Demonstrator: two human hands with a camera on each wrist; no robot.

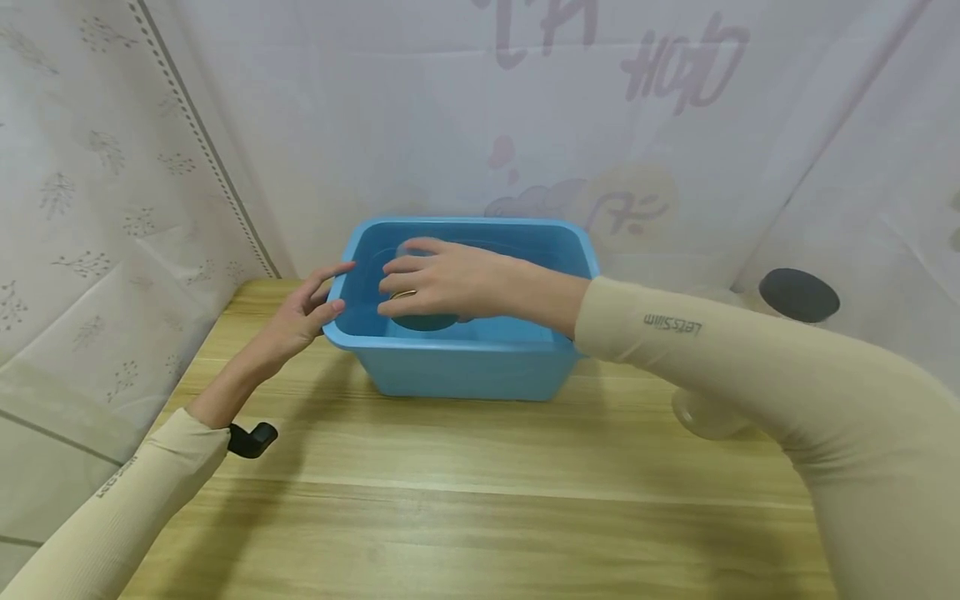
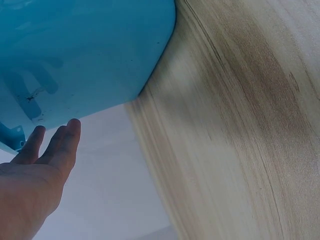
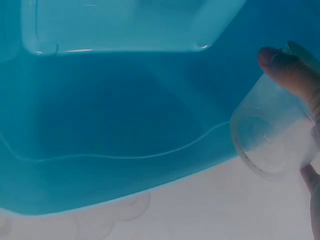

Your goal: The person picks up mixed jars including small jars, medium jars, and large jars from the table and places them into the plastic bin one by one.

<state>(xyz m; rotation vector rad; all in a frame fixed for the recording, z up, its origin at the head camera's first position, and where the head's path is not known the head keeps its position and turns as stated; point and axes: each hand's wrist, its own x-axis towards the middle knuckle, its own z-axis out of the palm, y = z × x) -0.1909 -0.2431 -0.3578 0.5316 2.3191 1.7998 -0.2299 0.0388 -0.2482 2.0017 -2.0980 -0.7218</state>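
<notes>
My right hand [image 1: 442,281] grips a clear container [image 3: 270,132] at the mouth of the blue basin [image 1: 472,372]. My left hand [image 1: 295,318], fingers mostly straight, touches the basin's left rim.

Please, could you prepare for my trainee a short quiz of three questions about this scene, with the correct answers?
1. Choose one: what does the right hand hold?
A) a sponge
B) a clear container
C) a folded cloth

2. True or false: the left hand is at the rim of the blue tub.

3. Fill in the missing word: past the right sleeve, a round lid of ____ colour can be seen.

Key: 1. B; 2. True; 3. dark
</notes>
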